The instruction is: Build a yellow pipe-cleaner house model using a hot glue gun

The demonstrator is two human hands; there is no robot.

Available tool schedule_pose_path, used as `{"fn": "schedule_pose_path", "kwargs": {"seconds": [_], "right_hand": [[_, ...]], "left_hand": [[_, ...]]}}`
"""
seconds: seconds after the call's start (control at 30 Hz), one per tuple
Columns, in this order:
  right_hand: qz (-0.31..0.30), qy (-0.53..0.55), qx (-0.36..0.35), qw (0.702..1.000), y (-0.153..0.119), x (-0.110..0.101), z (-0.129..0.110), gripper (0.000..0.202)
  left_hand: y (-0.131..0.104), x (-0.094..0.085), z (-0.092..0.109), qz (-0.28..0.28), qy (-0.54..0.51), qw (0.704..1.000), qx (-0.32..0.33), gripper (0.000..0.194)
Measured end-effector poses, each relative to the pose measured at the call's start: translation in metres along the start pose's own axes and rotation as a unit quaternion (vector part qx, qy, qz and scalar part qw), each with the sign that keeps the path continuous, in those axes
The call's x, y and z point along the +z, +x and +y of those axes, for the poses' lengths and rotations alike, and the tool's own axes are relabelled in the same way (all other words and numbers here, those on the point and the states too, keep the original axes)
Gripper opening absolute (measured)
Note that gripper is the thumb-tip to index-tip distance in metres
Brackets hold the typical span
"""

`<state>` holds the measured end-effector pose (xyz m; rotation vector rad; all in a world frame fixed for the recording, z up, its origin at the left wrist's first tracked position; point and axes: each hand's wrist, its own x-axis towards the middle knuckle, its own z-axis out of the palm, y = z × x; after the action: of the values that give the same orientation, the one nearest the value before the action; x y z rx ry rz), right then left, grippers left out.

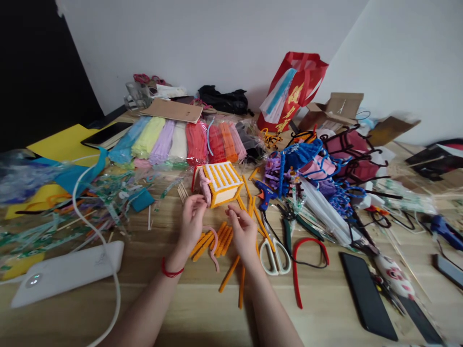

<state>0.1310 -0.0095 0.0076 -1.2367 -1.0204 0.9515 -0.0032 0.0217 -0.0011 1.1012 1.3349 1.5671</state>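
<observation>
Where the striped box (pixel 223 177) is reached at its pink edge (pixel 205 189) by the L hand (pixel 192 216), a pinch can't be confirmed; R hand (pixel 242 229) is held curled nearby, grip unclear. Box, orange rods (pixel 224 241) & scissors (pixel 278 270) are laid on table (pixel 204 315).

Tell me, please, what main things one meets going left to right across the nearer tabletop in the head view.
White device, left hand, right hand, white-handled scissors, red fuzzy strip, black phone.
</observation>
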Motion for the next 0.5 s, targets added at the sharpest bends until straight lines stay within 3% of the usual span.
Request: {"fn": "schedule_pose_path", "kwargs": {"seconds": [0.13, 0.33, 0.43, 0.5], "right_hand": [[0.000, 0.064, 0.021, 0.998, 0.002, -0.003, -0.006, 0.027], [-0.086, 0.216, 0.076, 0.970, 0.000, -0.002, -0.018, 0.039], [-0.105, 0.244, 0.088, 0.960, 0.001, -0.002, -0.020, 0.039], [-0.109, 0.256, 0.090, 0.956, 0.001, -0.002, -0.020, 0.038]], "left_hand": [[-0.002, 0.001, -0.002, 0.015, 0.035, 0.998, 0.048, 0.043], [-0.005, 0.002, 0.001, 0.015, 0.093, 0.989, 0.118, 0.050], [-0.007, -0.001, 0.007, 0.028, 0.146, 0.968, 0.200, 0.047], [-0.010, -0.003, 0.013, 0.043, 0.196, 0.940, 0.276, 0.039]]}}
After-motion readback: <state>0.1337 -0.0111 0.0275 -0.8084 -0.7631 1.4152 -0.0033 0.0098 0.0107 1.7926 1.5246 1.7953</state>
